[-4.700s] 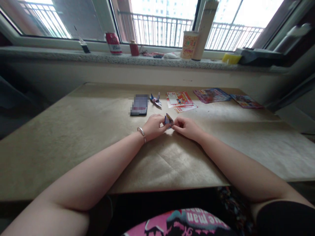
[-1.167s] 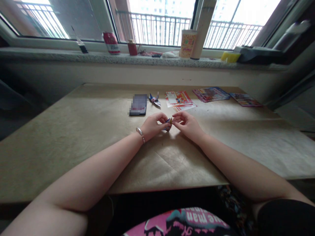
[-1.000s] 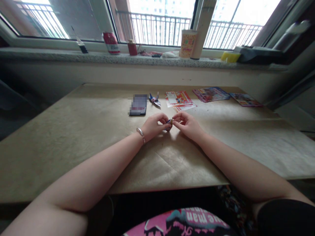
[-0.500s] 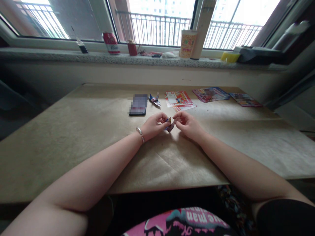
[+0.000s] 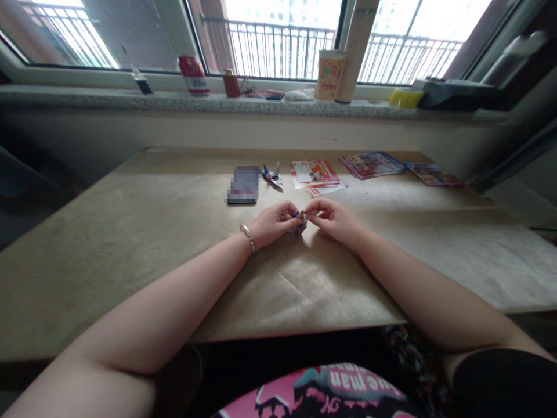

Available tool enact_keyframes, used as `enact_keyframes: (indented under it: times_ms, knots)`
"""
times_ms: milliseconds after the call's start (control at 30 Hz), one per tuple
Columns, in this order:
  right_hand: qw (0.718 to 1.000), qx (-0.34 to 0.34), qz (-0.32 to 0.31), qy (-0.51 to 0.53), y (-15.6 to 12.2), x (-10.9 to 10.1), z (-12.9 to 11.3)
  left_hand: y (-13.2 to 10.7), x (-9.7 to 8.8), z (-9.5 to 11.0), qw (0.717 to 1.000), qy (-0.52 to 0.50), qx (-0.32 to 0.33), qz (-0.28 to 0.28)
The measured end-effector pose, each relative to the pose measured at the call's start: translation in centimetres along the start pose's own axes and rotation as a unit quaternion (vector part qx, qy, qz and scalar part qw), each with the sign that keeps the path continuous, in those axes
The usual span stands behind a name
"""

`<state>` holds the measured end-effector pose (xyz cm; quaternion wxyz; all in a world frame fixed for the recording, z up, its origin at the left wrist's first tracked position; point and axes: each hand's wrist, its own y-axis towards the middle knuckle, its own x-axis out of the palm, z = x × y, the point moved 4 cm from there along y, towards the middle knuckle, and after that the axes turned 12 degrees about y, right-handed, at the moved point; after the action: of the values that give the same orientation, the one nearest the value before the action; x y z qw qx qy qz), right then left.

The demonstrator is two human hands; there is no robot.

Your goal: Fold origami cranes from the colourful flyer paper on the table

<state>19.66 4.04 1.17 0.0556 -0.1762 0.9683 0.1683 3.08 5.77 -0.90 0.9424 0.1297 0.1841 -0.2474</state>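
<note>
Between my hands, just above the table [image 5: 152, 249], is a small piece of folded printed paper [image 5: 299, 227] in blue, red and yellow. My left hand [image 5: 279, 220], with a silver bracelet at the wrist, pinches its left side between thumb and fingers. From the right, the thumb and fingertips of my right hand [image 5: 329, 217] close on the paper's upper right edge. Fingers hide part of the paper. Beyond the hands lies a folded paper crane [image 5: 273, 176] with pointed wings, beside a dark phone-like device [image 5: 244, 184] whose screen is blurred out.
Printed orange-red sheets [image 5: 317, 174] lie beyond my right hand. Farther right are a stack of colourful cards [image 5: 373, 165] and another pile [image 5: 433, 174]. The stone windowsill [image 5: 165, 103] holds a red can [image 5: 194, 75], a red bottle [image 5: 231, 83] and a patterned paper cup [image 5: 331, 75].
My right hand has moved slightly left, and its fingertips now meet the folded paper's edge. The paper has turned a little in my left hand's pinch.
</note>
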Motion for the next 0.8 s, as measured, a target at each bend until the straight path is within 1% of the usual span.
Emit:
enact_keyframes:
  times_ms: [200,367,467,567,667,733,800]
  knots:
    - [0.998,0.026,-0.023,0.049,0.1,0.0,0.57,0.11,-0.02,-0.25,0.999,-0.028,-0.014,-0.015]
    - [0.995,0.04,-0.04,0.08,0.15,0.01,0.78,0.1,0.03,0.16,0.997,-0.068,-0.007,-0.037]
    - [0.993,0.041,-0.057,0.091,0.11,0.2,0.61,0.06,0.02,0.31,0.996,-0.073,-0.012,-0.043]
    - [0.994,0.035,-0.066,0.078,0.08,0.35,0.52,0.03,0.01,0.39,0.996,-0.07,-0.016,-0.048]
    - [0.997,0.026,-0.058,0.049,0.08,0.35,0.62,0.0,0.09,0.34,0.996,-0.073,-0.02,-0.053]
    - [0.999,0.012,-0.044,0.007,0.05,0.26,0.59,-0.04,0.13,0.31,0.996,-0.067,-0.018,-0.051]
    - [0.998,-0.02,-0.03,-0.05,-0.04,0.13,0.23,-0.13,0.14,0.42,0.998,-0.044,-0.006,-0.046]
